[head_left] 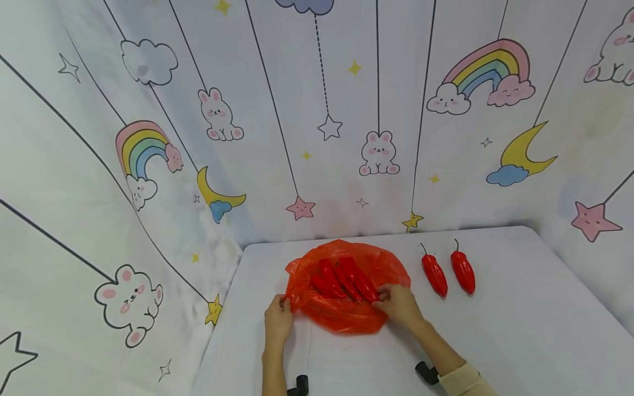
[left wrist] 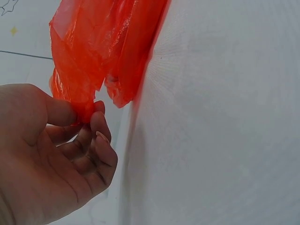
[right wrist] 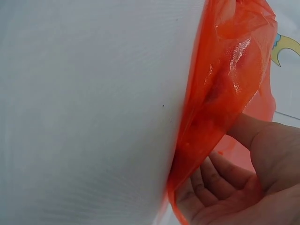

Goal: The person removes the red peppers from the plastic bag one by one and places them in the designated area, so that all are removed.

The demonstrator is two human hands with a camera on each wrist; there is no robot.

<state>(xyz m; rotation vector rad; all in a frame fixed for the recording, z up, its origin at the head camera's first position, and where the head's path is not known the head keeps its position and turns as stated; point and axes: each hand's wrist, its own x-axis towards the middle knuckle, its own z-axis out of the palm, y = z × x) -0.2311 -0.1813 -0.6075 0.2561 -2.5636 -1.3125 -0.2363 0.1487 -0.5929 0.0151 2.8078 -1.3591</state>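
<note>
We find the left hand (head_left: pixel 279 320) pinching the bag (head_left: pixel 342 322) by its left edge; the right hand's (head_left: pixel 400 305) fingers touch its right edge, whether pinching we cannot tell.

From my remote seat I see a translucent red-orange bag (head_left: pixel 342 322) — glossy red peppers (head_left: pixel 358 276) in it, two loose peppers (head_left: pixel 434 275) also red, stems (head_left: pixel 457 245) dark. Table (head_left: pixel 515 297) plain white. Backdrop (head_left: pixel 342 176) white, printed with pink-yellow-green-blue striped rainbows (head_left: pixel 487 60), yellow moons (head_left: pixel 515 151), pink-eared bunnies (head_left: pixel 378 153), black lines (head_left: pixel 378 66). I get beige on the sleeve (head_left: pixel 465 380) — looks plain.
</note>
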